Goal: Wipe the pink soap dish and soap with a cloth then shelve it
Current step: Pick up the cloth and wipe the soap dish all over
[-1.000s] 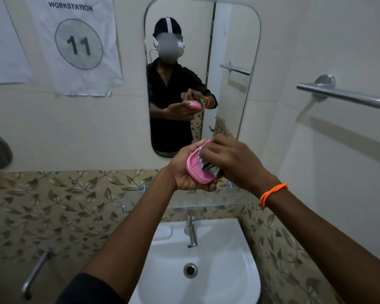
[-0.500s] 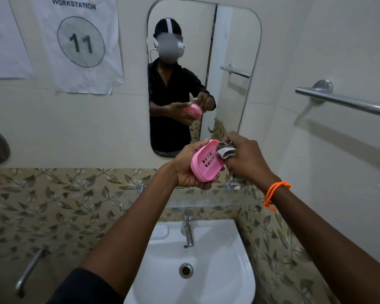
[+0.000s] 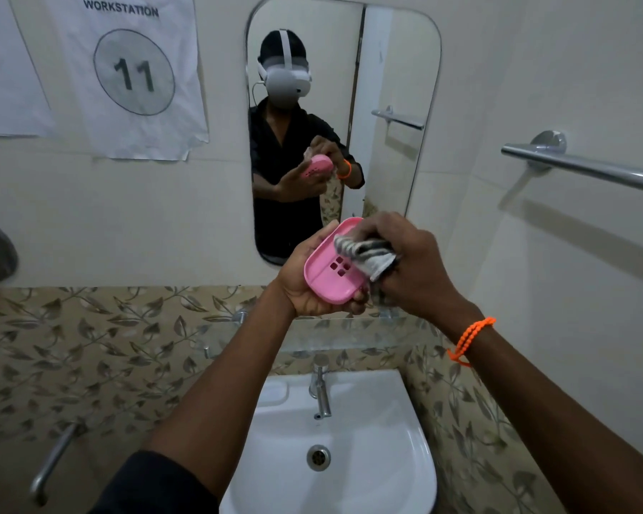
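Observation:
My left hand [image 3: 299, 287] cups the pink soap dish [image 3: 325, 276] from below, its hollow side with small drain holes tilted toward me. My right hand [image 3: 412, 265] grips a bunched grey-and-black striped cloth [image 3: 368, 254] and presses it into the dish's right part. No soap is visible in the dish. Both hands are held in front of the mirror [image 3: 344, 116], above the glass shelf [image 3: 335, 335].
A white basin [image 3: 379, 458] with a chrome tap [image 3: 322, 387] sits under the shelf. A metal towel rail [image 3: 587, 168] runs along the right wall. Paper sheets hang on the left wall, and a metal handle [image 3: 52, 461] is at lower left.
The dish has turned so its hollow side faces me and has dropped slightly. My right hand moved the cloth from the dish's upper rim into its inside.

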